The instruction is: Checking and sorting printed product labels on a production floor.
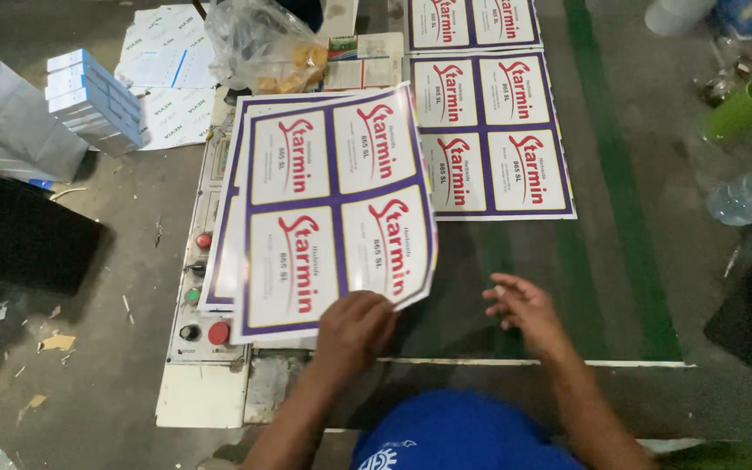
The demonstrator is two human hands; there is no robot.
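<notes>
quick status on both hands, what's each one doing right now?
Left hand: closed on the bottom edge of the printed label sheets, lifting them.
Right hand: open, empty, hovering over the green belt.

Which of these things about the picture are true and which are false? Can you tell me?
1. The left hand holds a stack of printed label sheets by its bottom edge. True.
2. The right hand is gripping a bottle. False: it hovers empty and open over the dark belt; a clear plastic bottle lies off to the right.
3. More label sheets lie flat on the belt beyond the held stack. True.
4. The control panel under the held sheets has only blue buttons. False: red and green buttons show.
5. A green tube lies at the upper right. True.
</notes>
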